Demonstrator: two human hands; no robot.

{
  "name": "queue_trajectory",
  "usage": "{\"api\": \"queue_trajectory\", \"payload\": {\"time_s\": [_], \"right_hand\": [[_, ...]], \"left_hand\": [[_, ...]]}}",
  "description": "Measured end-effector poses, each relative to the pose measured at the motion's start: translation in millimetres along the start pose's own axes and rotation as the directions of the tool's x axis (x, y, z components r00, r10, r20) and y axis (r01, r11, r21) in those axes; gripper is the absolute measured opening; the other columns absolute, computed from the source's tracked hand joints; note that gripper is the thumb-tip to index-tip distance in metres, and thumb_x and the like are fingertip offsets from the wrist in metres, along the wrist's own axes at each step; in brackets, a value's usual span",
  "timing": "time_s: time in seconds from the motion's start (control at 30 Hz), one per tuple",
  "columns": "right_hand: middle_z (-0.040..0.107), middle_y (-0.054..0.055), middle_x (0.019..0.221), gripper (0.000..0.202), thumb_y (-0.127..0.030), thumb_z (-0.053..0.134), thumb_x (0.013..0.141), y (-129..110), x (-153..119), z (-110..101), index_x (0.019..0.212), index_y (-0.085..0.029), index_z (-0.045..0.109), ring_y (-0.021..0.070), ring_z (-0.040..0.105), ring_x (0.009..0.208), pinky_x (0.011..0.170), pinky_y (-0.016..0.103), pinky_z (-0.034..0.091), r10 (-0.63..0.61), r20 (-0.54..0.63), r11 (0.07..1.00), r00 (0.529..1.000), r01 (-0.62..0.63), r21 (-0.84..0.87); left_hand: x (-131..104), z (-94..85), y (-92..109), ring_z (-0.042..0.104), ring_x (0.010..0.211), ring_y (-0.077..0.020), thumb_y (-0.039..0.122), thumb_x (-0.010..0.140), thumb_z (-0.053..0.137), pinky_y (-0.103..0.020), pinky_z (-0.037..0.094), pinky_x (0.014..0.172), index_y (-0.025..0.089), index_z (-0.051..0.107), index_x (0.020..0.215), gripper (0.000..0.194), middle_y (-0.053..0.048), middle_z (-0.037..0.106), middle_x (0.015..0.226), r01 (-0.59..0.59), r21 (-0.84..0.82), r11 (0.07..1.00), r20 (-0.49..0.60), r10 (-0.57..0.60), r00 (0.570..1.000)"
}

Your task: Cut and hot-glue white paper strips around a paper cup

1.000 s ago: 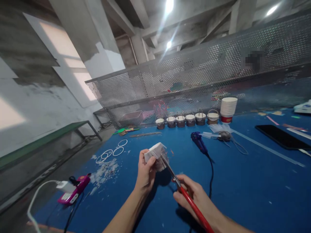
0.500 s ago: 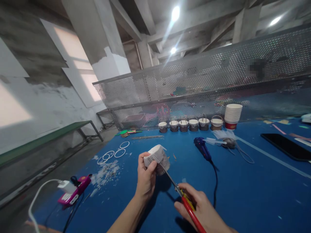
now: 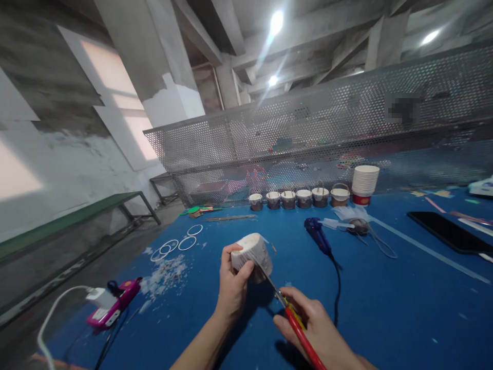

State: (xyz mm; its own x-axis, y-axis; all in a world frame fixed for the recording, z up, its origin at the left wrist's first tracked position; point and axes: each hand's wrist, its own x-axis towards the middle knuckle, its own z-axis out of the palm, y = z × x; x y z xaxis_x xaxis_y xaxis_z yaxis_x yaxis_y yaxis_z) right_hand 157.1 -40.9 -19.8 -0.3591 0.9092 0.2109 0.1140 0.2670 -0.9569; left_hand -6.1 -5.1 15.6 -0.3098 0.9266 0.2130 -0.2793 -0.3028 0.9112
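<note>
A: Gripping noted: left hand closed around white paper cup, held on its side above the blue table.

B: Right hand?

A: Right hand closed on red-handled scissors; blades meet the cup's lower edge.

B: Surroundings?

A: Blue glue gun just beyond; 6 small cups in a row beside a cup stack; white rings to the left.

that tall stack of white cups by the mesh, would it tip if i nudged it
Probably yes: the stack of white cups stands tall on a narrow red base, so a push near the top may topple it. It looks like light paper, likely sliding easily on the blue table.
</note>
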Motion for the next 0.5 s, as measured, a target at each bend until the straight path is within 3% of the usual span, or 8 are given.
{"api": "queue_trajectory", "payload": {"time_s": [0.5], "right_hand": [[0.032, -0.007, 0.056, 0.038, -0.047, 0.061, 0.08, 7.2, 0.7, 2.1, 0.099, -0.014, 0.063, 0.0104, 0.027, 0.052, 0.048, 0.026, 0.026, 0.019, 0.009, 1.0, 1.0, -0.019, -0.015]], "left_hand": [[-0.6, 4.4, 0.8, 0.057, 0.07, -0.0133, 0.033, 0.061, 0.079, -0.026, 0.05, 0.066, 0.025, 0.047, 0.092, 0.045, 0.005, 0.057, 0.078, 0.032, -0.052, 0.998, 0.007, -0.032, 0.999]]}}
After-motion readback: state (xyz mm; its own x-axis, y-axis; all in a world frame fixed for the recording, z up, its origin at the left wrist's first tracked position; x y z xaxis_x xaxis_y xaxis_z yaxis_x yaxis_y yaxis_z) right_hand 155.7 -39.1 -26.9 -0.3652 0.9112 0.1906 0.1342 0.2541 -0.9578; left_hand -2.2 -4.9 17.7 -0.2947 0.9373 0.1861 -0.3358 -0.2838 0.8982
